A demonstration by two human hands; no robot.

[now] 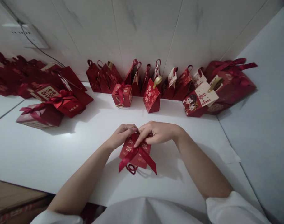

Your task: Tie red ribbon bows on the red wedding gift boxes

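A small red gift box with gold print rests on the white table right in front of me. A red ribbon is wound over it, its two tails hanging down toward me. My left hand pinches the ribbon at the box's top from the left. My right hand pinches the same ribbon from the right, fingertips almost touching the left ones. Both hands have their fingers closed on the ribbon.
A row of red gift bags lines the tiled wall, with a ribboned red box and a tall red box in front. More red boxes pile up at the left, and larger ones sit at the right.
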